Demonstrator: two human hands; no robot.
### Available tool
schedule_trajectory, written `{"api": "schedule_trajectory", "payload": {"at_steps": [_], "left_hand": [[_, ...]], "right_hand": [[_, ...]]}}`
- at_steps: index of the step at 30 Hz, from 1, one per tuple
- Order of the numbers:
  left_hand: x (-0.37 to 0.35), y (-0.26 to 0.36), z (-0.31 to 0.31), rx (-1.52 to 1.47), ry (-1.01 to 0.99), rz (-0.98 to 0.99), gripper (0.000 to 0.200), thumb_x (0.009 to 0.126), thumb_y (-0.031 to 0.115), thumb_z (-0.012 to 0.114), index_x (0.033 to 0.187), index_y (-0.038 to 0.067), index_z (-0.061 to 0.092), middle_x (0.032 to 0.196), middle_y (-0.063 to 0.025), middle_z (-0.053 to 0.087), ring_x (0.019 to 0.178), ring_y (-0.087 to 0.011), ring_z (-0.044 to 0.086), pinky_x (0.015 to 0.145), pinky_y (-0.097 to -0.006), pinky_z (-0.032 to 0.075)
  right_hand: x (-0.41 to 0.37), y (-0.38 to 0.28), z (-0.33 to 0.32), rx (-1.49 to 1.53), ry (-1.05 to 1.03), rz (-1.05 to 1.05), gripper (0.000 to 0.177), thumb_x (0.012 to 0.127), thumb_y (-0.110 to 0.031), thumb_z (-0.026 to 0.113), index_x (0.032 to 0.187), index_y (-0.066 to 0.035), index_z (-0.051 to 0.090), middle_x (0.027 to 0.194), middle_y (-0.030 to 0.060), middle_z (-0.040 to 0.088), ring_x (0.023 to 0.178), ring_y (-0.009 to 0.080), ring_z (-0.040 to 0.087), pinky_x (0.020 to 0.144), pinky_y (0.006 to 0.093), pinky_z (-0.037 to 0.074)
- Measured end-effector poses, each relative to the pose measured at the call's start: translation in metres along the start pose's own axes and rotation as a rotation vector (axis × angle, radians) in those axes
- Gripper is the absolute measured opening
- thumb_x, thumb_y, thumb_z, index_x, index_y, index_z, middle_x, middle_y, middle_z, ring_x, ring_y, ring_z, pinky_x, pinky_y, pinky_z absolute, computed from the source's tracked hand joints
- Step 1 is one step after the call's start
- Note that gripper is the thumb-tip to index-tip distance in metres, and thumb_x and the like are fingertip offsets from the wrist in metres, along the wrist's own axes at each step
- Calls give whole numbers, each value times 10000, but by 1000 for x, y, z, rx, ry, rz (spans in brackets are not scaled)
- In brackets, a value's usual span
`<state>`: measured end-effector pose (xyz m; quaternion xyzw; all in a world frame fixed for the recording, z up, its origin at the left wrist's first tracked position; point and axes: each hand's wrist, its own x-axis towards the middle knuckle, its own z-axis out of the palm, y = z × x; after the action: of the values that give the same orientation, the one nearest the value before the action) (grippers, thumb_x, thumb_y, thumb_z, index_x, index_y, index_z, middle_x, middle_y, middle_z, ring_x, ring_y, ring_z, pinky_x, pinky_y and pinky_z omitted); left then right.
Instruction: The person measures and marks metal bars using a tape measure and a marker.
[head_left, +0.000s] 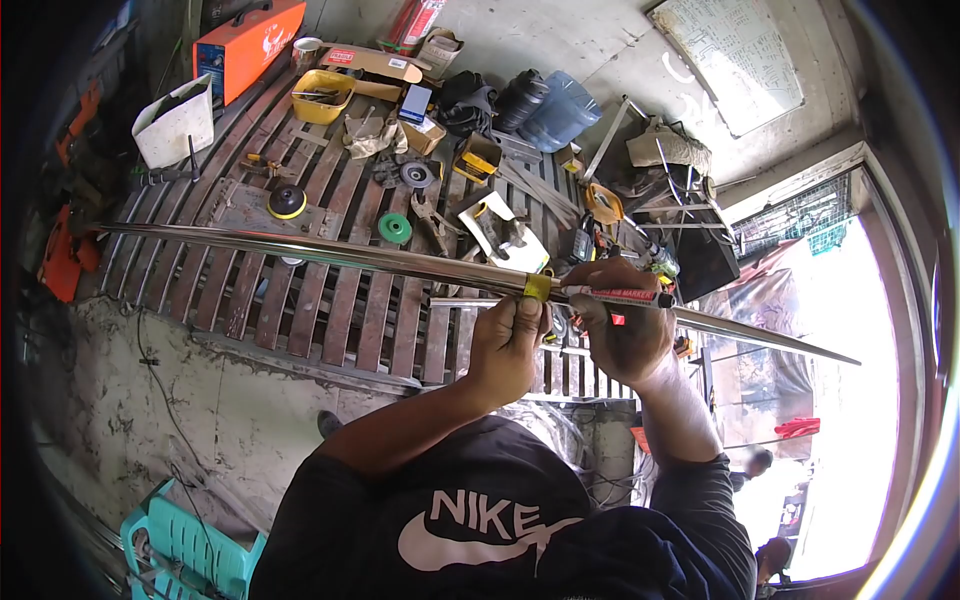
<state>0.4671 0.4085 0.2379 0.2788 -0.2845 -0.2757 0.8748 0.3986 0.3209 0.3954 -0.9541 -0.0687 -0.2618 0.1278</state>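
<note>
Left hand [505,340] is clenched round a long shiny steel tube [330,255] above the rusty slatted bench's [330,310] near edge. Right hand [628,335] pinches a red marker pen [615,296] against the tube. A yellow plastic tub [350,84] at the far edge holds metal scraps.

Bright daylight from doorway [850,400] at right, overexposed; strong fisheye curvature, dark vignetted corners, sharp centre
</note>
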Motion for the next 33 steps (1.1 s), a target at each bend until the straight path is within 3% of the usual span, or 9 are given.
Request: {"api": "schedule_trajectory", "payload": {"at_steps": [13,22,33], "left_hand": [[1,4,2,-8,16,-7,436,1204,369,430,905,79,558,738,39,478,637,-39,380,563,-244,315],[2,7,1,15,15,4,444,1199,374,441,884,76,536,722,44,466,626,-43,375,558,-255,313],[4,7,0,18,28,3,429,1204,353,438,910,69,568,740,43,487,630,-36,386,559,-254,317]], "right_hand": [[1,0,0,-4,3,-17,359,961,-7,787,1224,11,544,1050,193,733,898,332,777,752,410,612],[9,10,1,-18,-21,-229,437,904,3,830,1221,0,530,1016,180,727,873,332,767,720,423,621],[13,7,3,-33,-28,-217,438,904,-29,847,1220,-19,543,1023,166,725,867,310,766,681,409,617]]}}
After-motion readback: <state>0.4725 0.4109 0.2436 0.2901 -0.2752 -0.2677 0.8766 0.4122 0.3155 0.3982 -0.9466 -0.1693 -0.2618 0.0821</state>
